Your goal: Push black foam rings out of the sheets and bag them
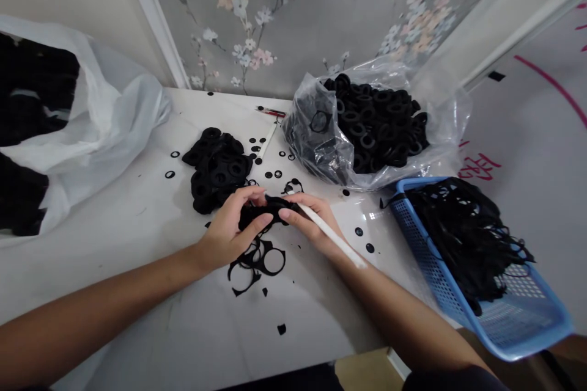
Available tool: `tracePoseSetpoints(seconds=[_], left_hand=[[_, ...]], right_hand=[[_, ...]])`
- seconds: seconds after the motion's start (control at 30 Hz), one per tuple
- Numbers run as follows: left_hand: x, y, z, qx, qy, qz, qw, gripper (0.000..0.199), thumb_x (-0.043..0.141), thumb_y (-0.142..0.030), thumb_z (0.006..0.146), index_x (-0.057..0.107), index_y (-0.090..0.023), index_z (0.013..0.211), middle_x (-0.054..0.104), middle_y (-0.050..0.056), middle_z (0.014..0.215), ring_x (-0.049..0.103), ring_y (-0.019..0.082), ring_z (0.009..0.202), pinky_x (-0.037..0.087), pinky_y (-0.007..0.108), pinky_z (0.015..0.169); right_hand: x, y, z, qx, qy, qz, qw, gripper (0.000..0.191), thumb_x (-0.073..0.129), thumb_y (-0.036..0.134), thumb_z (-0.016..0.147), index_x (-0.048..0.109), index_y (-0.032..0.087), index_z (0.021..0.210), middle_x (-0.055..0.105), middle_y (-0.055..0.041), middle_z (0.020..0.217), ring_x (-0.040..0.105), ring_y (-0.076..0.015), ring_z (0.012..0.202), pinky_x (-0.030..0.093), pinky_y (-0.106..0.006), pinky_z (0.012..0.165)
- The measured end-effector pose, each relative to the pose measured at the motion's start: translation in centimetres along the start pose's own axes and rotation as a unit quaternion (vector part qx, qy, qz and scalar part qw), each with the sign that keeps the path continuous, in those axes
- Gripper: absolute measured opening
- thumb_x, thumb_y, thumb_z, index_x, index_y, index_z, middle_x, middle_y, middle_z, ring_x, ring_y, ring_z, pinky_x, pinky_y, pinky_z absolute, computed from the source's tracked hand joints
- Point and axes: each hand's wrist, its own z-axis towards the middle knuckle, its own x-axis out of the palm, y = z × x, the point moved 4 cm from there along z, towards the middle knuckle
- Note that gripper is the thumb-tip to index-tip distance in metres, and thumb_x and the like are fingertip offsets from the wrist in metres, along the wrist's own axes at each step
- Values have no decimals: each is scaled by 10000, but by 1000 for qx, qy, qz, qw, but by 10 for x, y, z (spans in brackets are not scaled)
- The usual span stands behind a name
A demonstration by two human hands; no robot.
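Black rings (380,128) in clear plastic bag (305,140)

The only writing we can pick out is a small group of red hand-drawn characters (479,167) on the white panel (536,153) at the right, just above the rim of the blue plastic basket (424,238). They look like marker strokes, but at this slant we cannot read them. A curved pink line (553,88) crosses the same panel higher up, and nothing else in view gives us a legible word.
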Motion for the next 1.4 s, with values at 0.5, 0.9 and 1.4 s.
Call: tracePoseSetpoints(seconds=[0.5,0.9,1.4], left_hand=[[5,11,0,-156,37,-72,984,274,534,-460,905,558,-223,1039,669,15,913,644,183,869,506,296,750],[6,11,1,-150,65,-54,985,299,535,-486,895,582,-212,1004,684,37,851,650,221,864,493,354,773],[5,9,1,-147,68,-43,986,320,532,-490,890,598,-200,1007,697,43,818,653,216,836,496,333,753]], right_hand=[[-12,4,3,-29,-111,12,993,344,692,530,788,622,218,915,700,-28,821,649,-156,718,555,-325,705],[-9,16,0,-51,-4,38,998,111,681,355,848,708,248,845,739,-35,1098,671,-212,1074,509,-404,968],[-12,16,0,-81,16,-33,996,100,663,333,872,683,238,846,762,-13,890,690,-150,800,532,-288,728]])
